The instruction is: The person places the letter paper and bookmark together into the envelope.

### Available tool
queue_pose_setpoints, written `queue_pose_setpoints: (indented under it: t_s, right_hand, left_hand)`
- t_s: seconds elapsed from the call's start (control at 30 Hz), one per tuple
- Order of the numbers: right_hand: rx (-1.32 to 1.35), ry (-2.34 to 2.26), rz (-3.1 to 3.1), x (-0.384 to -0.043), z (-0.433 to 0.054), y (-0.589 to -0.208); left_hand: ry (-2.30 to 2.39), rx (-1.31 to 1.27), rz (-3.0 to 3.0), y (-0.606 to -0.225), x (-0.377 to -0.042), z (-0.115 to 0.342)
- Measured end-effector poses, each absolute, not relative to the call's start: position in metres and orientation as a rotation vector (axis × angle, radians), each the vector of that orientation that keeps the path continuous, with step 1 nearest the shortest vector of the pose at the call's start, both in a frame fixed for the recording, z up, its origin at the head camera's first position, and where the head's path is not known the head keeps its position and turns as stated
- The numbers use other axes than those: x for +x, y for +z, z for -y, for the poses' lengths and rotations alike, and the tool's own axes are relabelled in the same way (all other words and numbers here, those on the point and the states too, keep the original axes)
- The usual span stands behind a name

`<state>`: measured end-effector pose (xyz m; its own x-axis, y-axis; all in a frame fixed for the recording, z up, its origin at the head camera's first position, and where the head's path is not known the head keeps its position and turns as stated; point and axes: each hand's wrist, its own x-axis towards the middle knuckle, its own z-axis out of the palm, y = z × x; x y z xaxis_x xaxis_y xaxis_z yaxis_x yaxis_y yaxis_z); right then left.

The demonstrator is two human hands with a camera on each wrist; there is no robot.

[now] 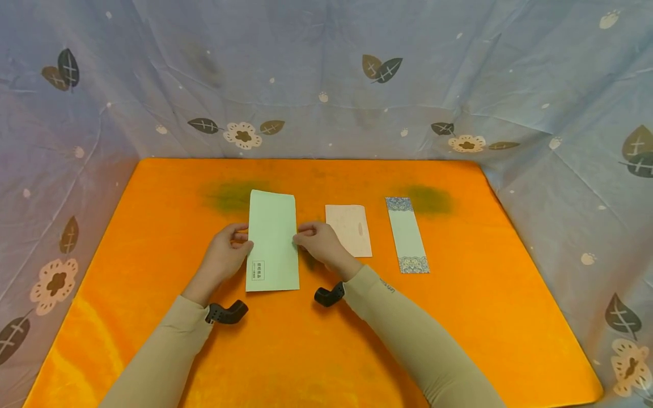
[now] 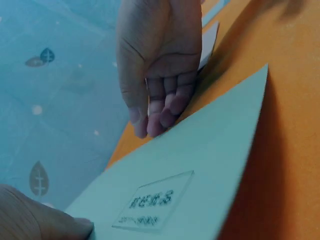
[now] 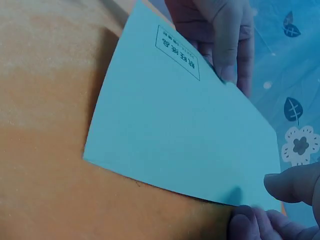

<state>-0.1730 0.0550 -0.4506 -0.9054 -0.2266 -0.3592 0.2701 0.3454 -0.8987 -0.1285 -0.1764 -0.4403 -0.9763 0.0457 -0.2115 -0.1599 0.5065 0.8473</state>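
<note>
A pale green paper envelope (image 1: 272,241) with a small printed box near one corner is held tilted just above the orange table. My left hand (image 1: 221,255) pinches its left edge, thumb on the face showing upward and fingers behind. Beside the right edge is my right hand (image 1: 323,243), its loosely bent fingers at the paper's rim. In the left wrist view, the thumb of that right hand (image 2: 160,60) stands apart from its fingers. The right wrist view shows the envelope (image 3: 175,120) between both hands, the left thumb lying along its edge.
Right of the envelope lies a pale pink paper slip (image 1: 354,229), partly behind my right hand. Farther right is a long white paper strip (image 1: 408,235) with patterned ends. The orange table (image 1: 484,317) is enclosed by a patterned grey-blue curtain (image 1: 326,73).
</note>
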Motion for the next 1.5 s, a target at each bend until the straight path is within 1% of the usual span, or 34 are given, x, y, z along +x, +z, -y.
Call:
queue_pose_setpoints:
  t_s: [0.4,0.87,1.17,1.37,1.5]
  right_hand:
    - [0.087,-1.625,-2.161,-0.175,-0.055,-0.449]
    - [0.013,-1.691,-2.149,-0.173,-0.066,-0.442]
    - [-0.024,-1.751,-2.162,-0.169,-0.067,-0.446]
    - [-0.029,-1.837,-2.127,-0.165,-0.065,-0.446]
    - [-0.009,-1.881,-2.086,-0.162,-0.062,-0.446]
  left_hand:
    - [1.49,-0.109,-2.587,-0.439,-0.129,0.175]
    - [1.394,-0.049,-2.665,-0.431,-0.127,0.176]
    - [1.351,-0.047,-2.676,-0.429,-0.128,0.174]
    - [1.225,-0.026,-2.785,-0.424,-0.13,0.166]
    - [1.092,0.038,-2.919,-0.419,-0.133,0.155]
